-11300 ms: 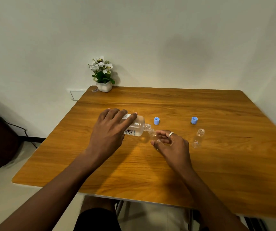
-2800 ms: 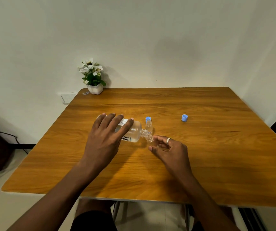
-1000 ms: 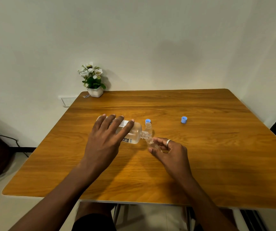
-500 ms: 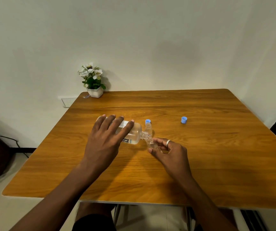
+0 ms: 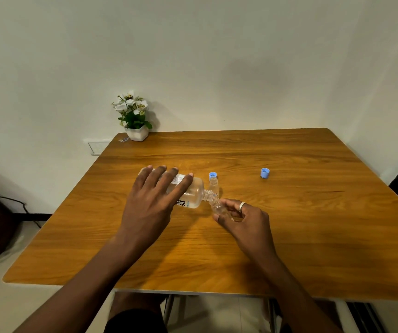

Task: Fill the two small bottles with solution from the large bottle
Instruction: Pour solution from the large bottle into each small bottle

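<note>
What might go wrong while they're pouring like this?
1. The left hand tips the large bottle into the narrow mouth of the tilted small bottle, which the right hand pinches. A slight misalignment would likely spill solution onto the table.
2. The second small bottle stands uncapped just behind the pour, so a nudge from either bottle might topple it.
</note>
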